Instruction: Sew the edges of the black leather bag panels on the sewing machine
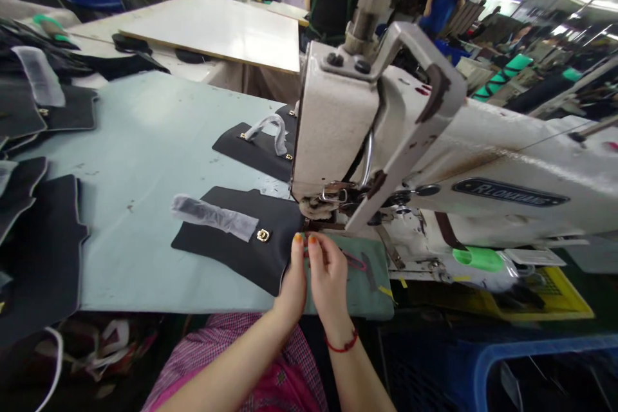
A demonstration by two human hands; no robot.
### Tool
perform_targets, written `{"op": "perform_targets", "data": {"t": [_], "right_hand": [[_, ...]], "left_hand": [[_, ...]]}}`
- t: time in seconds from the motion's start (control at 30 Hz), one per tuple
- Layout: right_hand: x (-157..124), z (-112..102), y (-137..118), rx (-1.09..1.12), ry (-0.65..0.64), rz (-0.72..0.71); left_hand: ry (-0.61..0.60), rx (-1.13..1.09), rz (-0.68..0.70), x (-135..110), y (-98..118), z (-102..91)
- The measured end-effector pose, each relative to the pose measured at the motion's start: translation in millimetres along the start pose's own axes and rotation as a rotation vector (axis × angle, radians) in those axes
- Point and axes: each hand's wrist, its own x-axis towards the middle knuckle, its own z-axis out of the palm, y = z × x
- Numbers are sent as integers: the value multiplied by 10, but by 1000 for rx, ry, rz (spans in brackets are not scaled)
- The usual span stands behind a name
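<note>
A black bag panel [241, 241] with a plastic-wrapped handle [215, 215] and a gold buckle [263, 235] lies under the head of a white sewing machine [367, 135]. My left hand [294, 277] rests on the panel's right edge, fingers together and pressed flat near the needle. Right beside it, my right hand [328, 270] also has its fingers pressed down by the presser foot [318, 209]. A red cord circles my right wrist.
A second black panel [261, 145] with a wrapped handle lies behind the machine head. Stacks of black panels [38, 238] sit at the left on the pale blue table [145, 141]. A blue crate [483, 367] stands lower right. Two people stand at far tables.
</note>
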Motion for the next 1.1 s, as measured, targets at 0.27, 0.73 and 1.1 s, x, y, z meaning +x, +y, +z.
{"op": "perform_targets", "data": {"t": [0.27, 0.73, 1.1], "right_hand": [[115, 279, -155, 4, -96, 33], [-14, 202, -79, -31, -104, 49], [166, 10, -52, 69, -245, 96]], "left_hand": [[-106, 633, 494, -241, -15, -1717], [-1043, 1443, 1160, 1350, 1256, -992], [-836, 1670, 1086, 949, 1421, -867]]}}
